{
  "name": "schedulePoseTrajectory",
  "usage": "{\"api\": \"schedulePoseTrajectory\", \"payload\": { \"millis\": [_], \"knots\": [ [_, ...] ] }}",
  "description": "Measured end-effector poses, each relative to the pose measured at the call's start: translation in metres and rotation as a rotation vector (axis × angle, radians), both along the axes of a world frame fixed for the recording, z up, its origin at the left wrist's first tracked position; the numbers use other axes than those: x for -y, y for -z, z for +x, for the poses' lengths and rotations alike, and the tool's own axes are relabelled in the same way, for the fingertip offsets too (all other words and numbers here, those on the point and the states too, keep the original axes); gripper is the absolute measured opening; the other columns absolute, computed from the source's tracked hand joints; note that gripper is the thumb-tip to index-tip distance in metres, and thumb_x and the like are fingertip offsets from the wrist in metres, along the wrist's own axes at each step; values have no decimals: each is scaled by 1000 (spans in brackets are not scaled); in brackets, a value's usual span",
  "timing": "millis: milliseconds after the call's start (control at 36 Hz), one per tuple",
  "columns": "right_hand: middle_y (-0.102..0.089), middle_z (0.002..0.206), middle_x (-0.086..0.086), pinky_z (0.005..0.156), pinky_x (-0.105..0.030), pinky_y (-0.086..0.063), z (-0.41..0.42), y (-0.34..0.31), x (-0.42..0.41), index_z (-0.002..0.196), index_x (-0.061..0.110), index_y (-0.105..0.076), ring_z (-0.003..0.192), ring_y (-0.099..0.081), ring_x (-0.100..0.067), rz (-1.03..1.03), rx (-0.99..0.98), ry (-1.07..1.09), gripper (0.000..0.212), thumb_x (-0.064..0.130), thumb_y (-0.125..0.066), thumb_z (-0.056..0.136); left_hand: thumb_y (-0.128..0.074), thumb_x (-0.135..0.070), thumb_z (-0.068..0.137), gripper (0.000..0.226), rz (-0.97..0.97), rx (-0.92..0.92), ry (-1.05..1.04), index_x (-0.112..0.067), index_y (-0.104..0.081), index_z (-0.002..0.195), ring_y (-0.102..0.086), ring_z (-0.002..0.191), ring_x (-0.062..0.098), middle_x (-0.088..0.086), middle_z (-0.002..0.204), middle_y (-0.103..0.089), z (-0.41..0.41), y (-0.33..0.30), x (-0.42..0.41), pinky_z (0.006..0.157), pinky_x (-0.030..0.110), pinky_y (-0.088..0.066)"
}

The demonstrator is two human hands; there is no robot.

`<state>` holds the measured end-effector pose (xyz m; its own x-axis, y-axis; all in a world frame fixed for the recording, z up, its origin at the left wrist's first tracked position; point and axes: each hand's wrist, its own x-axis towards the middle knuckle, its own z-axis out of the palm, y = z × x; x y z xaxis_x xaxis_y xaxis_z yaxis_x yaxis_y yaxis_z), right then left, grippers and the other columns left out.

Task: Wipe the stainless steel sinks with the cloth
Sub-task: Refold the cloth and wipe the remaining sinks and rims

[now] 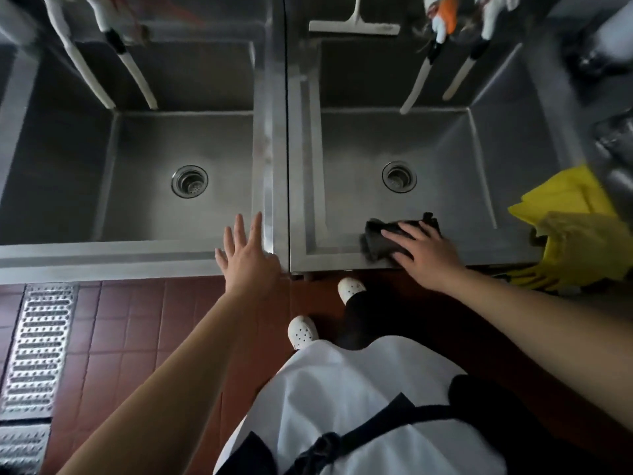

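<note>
Head view, looking straight down. Largest first: two steel sinks side by side. Left sink (51, 186) fills 9 to 12 o'clock of the frame; right sink (486, 138) fills 12 to 3 o'clock. A raised steel divider (274, 132) runs between them. Each has a round drain; the left drain (189, 181) and the right drain (399, 176) both sit near the basin centres.

Yellow gloves (579, 234) lie heaped on the right sink's rim at 3 o'clock. A white squeegee (354, 25) hangs at 12 o'clock. White hoses (87, 68) dip into the left basin.

Left hand (245, 250): fingers straight and spread, holding nothing, over the near rim of the left sink by the divider. Whether the palm bears on the steel, cannot tell.

Right hand (423, 250): fingers flat on top of the cloth (376, 240), pressing it down, not wrapped round it.

Cloth: dark, bunched, on the near front rim of the right sink at 6 o'clock of that basin, partly lapping over the inner edge.

Handling judgement: cloth looks light, soft and limp, possibly damp; it will fold and drag under the hand. Flat palm pressure from above suits wiping; to lift it, gather the bunched left end between thumb and fingers. Steel looks smooth, so the cloth should slide easily. Sinks are fixed and rigid, nothing fragile nearby.
</note>
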<state>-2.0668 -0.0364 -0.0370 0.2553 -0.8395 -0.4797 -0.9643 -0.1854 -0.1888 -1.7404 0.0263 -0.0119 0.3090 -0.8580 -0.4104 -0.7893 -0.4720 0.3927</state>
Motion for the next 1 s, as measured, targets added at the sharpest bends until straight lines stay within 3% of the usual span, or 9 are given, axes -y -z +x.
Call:
{"api": "schedulePoseTrajectory", "payload": {
  "millis": [139,194,278,361,472,583,694,806,1000],
  "knots": [
    [-67,125,-3,96,-44,-48,15,-8,39,132,27,-58,117,-60,-30,-163,375,504,41,49,-42,101,-48,-18,92,82,9,-38,-79,-40,-2,157,7,153,27,-3,167,9,3,5,39,121,57,-2],
    [-69,118,0,94,-44,-50,39,-9,53,125,24,-61,110,-63,-25,-271,604,569,43,50,-42,97,-46,-21,95,78,-3,-44,-122,-40,-3,157,5,153,27,-2,167,7,3,9,55,121,56,-3],
    [-59,134,1,100,-48,-47,87,5,62,134,27,-57,120,-57,-21,-322,766,467,42,45,-43,99,-46,-26,98,73,-35,-72,-187,-41,-5,156,1,153,29,-1,167,3,2,9,79,121,55,-6],
    [-34,158,7,102,-59,-42,137,29,66,145,47,-41,134,-48,-24,-146,730,300,46,56,-34,100,-47,-26,100,72,-25,-160,-319,-42,-6,156,-2,153,28,-3,167,1,0,8,103,122,54,-8],
    [4,168,5,121,-49,-26,184,45,85,150,47,-33,154,-11,-24,65,803,354,50,32,-45,104,-49,-29,99,70,8,-231,-389,-45,-10,155,-5,152,28,0,167,-1,-4,11,130,122,53,-12],
    [-4,168,3,115,-43,-38,195,46,145,150,41,-37,151,-23,-21,-46,819,429,49,31,-49,103,-51,-34,95,61,72,-278,-426,-47,-27,150,-27,146,29,1,162,-20,-8,24,146,116,52,-30],
    [-14,165,3,98,-41,-54,201,53,247,150,41,-36,137,-45,-24,-128,795,319,49,36,-47,103,-58,-40,84,52,45,-268,-436,-56,-41,130,-61,109,22,-6,141,-44,-1,25,151,90,48,-55],
    [-13,166,-3,114,-32,-35,229,43,362,151,36,-38,147,-32,-23,-135,718,399,47,35,-45,104,-67,-30,90,52,30,-276,-408,-45,-49,136,-61,88,-1,-22,114,-51,8,26,150,73,37,-58],
    [-16,165,-4,116,-23,-22,243,40,431,149,32,-42,149,-28,-19,-121,713,454,47,32,-48,103,-67,-31,89,49,25,-287,-426,-54,-49,128,-60,90,0,-23,109,-51,10,32,148,74,45,-58]
  ]
}}
